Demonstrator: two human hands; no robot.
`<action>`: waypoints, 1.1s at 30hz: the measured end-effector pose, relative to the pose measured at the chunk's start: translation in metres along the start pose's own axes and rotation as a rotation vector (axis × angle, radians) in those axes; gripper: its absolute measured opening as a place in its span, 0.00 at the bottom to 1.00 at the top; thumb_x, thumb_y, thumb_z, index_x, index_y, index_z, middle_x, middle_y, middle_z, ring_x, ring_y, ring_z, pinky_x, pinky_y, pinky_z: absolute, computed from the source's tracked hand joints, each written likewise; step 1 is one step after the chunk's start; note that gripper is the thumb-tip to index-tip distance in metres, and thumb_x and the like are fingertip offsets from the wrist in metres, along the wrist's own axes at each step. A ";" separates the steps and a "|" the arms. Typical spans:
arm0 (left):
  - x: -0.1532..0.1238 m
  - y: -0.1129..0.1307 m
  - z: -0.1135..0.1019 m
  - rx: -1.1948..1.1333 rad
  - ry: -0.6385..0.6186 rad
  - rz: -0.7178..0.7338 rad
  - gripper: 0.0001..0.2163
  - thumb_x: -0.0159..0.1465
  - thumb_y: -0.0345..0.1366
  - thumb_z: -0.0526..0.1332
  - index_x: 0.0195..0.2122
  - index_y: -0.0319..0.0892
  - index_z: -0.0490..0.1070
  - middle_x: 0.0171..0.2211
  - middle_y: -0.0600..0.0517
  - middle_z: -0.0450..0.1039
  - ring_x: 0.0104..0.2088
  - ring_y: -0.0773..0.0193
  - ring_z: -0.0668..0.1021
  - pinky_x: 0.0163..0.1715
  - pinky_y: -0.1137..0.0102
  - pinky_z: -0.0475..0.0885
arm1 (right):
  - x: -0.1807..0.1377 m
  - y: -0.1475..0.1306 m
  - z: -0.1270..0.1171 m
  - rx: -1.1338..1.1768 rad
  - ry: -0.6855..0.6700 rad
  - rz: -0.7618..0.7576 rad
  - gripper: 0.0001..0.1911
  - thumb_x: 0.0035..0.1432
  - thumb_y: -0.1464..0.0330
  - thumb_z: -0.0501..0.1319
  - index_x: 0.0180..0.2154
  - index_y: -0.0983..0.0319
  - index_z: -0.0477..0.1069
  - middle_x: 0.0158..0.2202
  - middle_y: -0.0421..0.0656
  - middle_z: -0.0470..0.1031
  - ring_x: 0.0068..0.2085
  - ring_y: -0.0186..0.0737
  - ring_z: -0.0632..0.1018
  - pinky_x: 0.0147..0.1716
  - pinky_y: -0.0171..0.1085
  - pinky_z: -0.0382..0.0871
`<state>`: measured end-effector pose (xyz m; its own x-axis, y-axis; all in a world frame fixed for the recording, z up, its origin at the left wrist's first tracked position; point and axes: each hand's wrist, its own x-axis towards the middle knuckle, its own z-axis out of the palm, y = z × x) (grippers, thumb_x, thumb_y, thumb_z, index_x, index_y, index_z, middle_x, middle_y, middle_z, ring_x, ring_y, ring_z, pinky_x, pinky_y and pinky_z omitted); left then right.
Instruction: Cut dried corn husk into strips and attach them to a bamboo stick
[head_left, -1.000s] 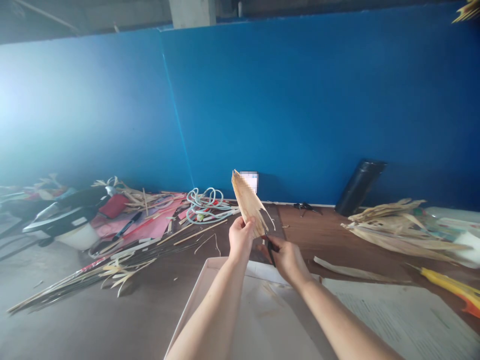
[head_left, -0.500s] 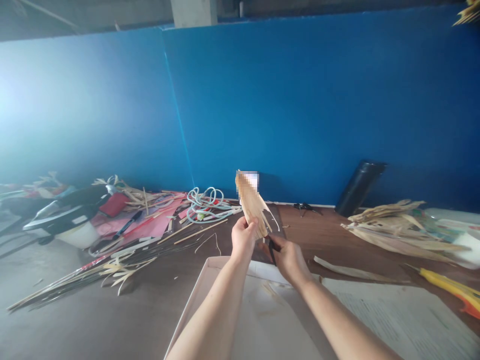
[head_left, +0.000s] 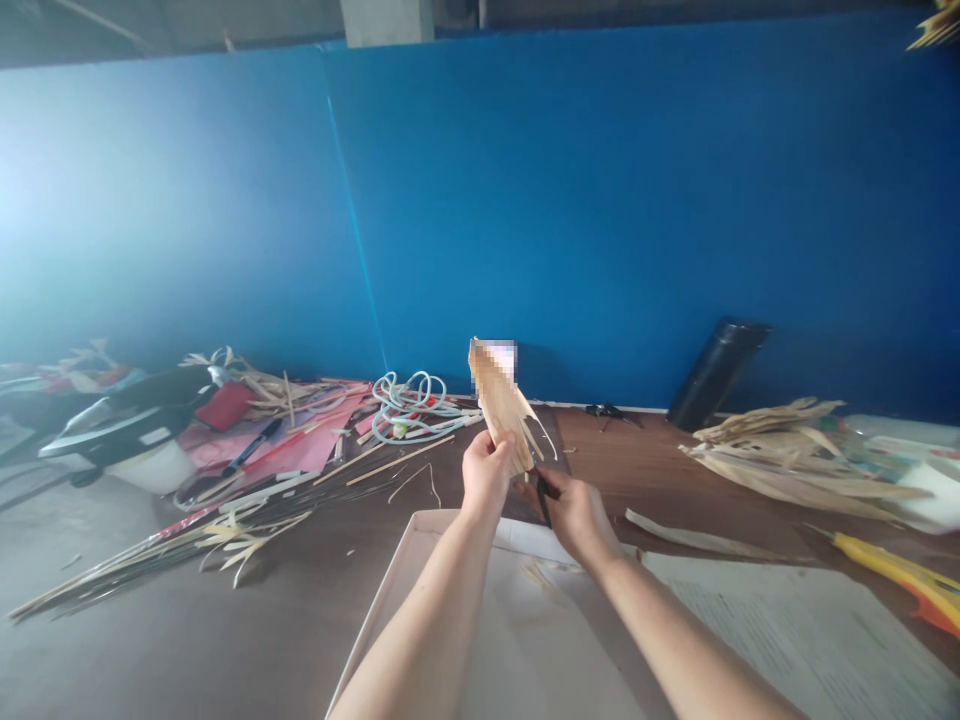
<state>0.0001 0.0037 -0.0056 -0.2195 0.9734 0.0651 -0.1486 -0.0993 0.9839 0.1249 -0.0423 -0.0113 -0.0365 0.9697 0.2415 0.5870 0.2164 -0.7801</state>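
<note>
Item one: dried husk (head_left: 504, 414), pale and tapering, frayed along its right side; held aloft, tip up, above the tabletop (head_left: 637, 470), between its back edge and the white tray (head_left: 540, 655) at the near edge.

Left hand (head_left: 486, 478): closed, pinching the husk low down between thumb and fingers.

Right hand (head_left: 581, 520): closed around a black-handled tool (head_left: 544, 503), probably scissors, at the husk's lower end; blades too small to tell whether parted or touching the husk.

Change noted: against a second ago, the husk sits slightly turned, and narrow strips show more distinctly apart at its right side; whether by fresh cutting or by the turn alone cannot be told. In effect, the lower end now seems well presented to the tool, the left grip unchanged.

Surroundings: husk pile (head_left: 795, 455), toward the tabletop's back right corner; loose strip (head_left: 697, 535), right of the tray; printed sheet (head_left: 795, 620), near edge, right; pale blue cord (head_left: 411, 408), along the back edge, left of the hands.
</note>
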 end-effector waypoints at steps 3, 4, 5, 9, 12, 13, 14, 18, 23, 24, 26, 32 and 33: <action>-0.002 0.003 0.000 -0.005 0.000 -0.018 0.12 0.53 0.42 0.61 0.32 0.38 0.73 0.25 0.52 0.72 0.25 0.67 0.72 0.25 0.75 0.65 | 0.001 0.003 0.001 0.006 -0.018 -0.005 0.18 0.53 0.62 0.57 0.43 0.60 0.76 0.22 0.38 0.72 0.26 0.39 0.72 0.25 0.31 0.61; -0.003 0.004 0.001 -0.006 -0.001 -0.021 0.12 0.53 0.42 0.60 0.32 0.38 0.73 0.25 0.52 0.72 0.25 0.67 0.72 0.25 0.75 0.64 | 0.002 0.004 0.002 0.004 -0.017 -0.001 0.18 0.52 0.62 0.58 0.43 0.60 0.76 0.22 0.38 0.73 0.27 0.39 0.72 0.25 0.32 0.61; -0.003 0.005 0.001 -0.005 0.000 -0.020 0.12 0.53 0.42 0.60 0.32 0.38 0.73 0.26 0.52 0.72 0.26 0.67 0.72 0.25 0.75 0.64 | 0.003 0.006 0.003 0.001 -0.009 0.005 0.17 0.52 0.62 0.58 0.43 0.59 0.76 0.23 0.38 0.73 0.27 0.39 0.73 0.26 0.32 0.62; -0.001 0.006 -0.002 0.041 0.028 0.015 0.11 0.54 0.42 0.59 0.30 0.38 0.72 0.25 0.53 0.70 0.25 0.68 0.70 0.25 0.76 0.63 | 0.004 0.012 0.007 0.023 0.015 0.030 0.18 0.49 0.63 0.61 0.44 0.56 0.74 0.27 0.38 0.76 0.29 0.40 0.74 0.28 0.33 0.64; 0.003 0.006 -0.006 0.095 0.074 0.028 0.11 0.54 0.42 0.59 0.29 0.38 0.71 0.23 0.54 0.69 0.24 0.69 0.69 0.24 0.76 0.61 | 0.005 0.014 0.007 0.113 0.008 0.031 0.18 0.49 0.63 0.62 0.45 0.56 0.73 0.26 0.38 0.74 0.28 0.39 0.74 0.28 0.34 0.65; 0.004 0.006 -0.007 0.113 0.085 0.025 0.11 0.54 0.42 0.58 0.29 0.38 0.71 0.23 0.54 0.69 0.24 0.69 0.68 0.24 0.76 0.61 | 0.005 0.014 0.006 0.175 0.011 0.027 0.18 0.49 0.63 0.63 0.45 0.57 0.72 0.27 0.38 0.74 0.29 0.39 0.74 0.29 0.34 0.66; 0.005 0.006 -0.008 0.131 0.090 0.023 0.11 0.54 0.42 0.58 0.29 0.38 0.71 0.23 0.54 0.69 0.24 0.69 0.68 0.24 0.76 0.60 | 0.006 0.015 0.005 0.251 0.017 0.027 0.19 0.49 0.63 0.63 0.44 0.57 0.72 0.29 0.39 0.74 0.30 0.39 0.74 0.31 0.34 0.66; 0.002 0.008 -0.006 0.188 0.026 0.063 0.11 0.54 0.42 0.58 0.30 0.38 0.71 0.23 0.54 0.69 0.25 0.68 0.68 0.25 0.76 0.61 | 0.010 0.017 -0.003 0.545 0.062 0.107 0.22 0.50 0.59 0.63 0.46 0.59 0.69 0.34 0.42 0.74 0.34 0.41 0.75 0.30 0.34 0.67; -0.004 0.002 0.000 0.223 -0.166 0.077 0.12 0.54 0.43 0.58 0.31 0.38 0.71 0.23 0.54 0.69 0.24 0.68 0.68 0.24 0.76 0.61 | 0.016 0.026 -0.004 0.773 0.128 0.186 0.24 0.48 0.59 0.65 0.48 0.58 0.68 0.35 0.40 0.72 0.27 0.34 0.72 0.26 0.33 0.65; -0.005 0.000 0.000 0.252 -0.192 0.079 0.12 0.54 0.43 0.58 0.30 0.38 0.70 0.23 0.54 0.68 0.24 0.68 0.68 0.24 0.76 0.60 | 0.017 0.029 -0.003 0.824 0.141 0.191 0.24 0.48 0.59 0.65 0.48 0.58 0.68 0.35 0.39 0.72 0.26 0.32 0.70 0.25 0.32 0.63; -0.004 -0.005 0.002 0.291 -0.215 0.086 0.13 0.54 0.44 0.58 0.32 0.38 0.71 0.23 0.54 0.69 0.24 0.67 0.69 0.24 0.75 0.61 | 0.019 0.032 0.000 0.872 0.164 0.197 0.24 0.47 0.60 0.66 0.46 0.59 0.68 0.33 0.38 0.72 0.26 0.31 0.70 0.24 0.31 0.61; -0.003 -0.012 0.004 0.261 -0.280 0.074 0.14 0.55 0.45 0.59 0.30 0.37 0.70 0.23 0.53 0.68 0.23 0.68 0.69 0.23 0.75 0.62 | 0.019 0.031 0.000 0.849 0.149 0.163 0.21 0.45 0.64 0.67 0.43 0.61 0.70 0.27 0.37 0.72 0.25 0.33 0.70 0.23 0.31 0.61; -0.003 -0.011 0.004 0.237 -0.282 0.065 0.14 0.54 0.45 0.59 0.30 0.37 0.70 0.22 0.54 0.68 0.23 0.68 0.69 0.23 0.76 0.62 | 0.018 0.029 -0.001 0.843 0.143 0.155 0.21 0.45 0.64 0.68 0.42 0.61 0.70 0.26 0.37 0.72 0.25 0.33 0.70 0.23 0.31 0.61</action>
<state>0.0063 0.0027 -0.0158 0.0578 0.9885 0.1395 0.0920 -0.1444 0.9852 0.1417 -0.0188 -0.0291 0.1292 0.9840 0.1228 -0.2205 0.1492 -0.9639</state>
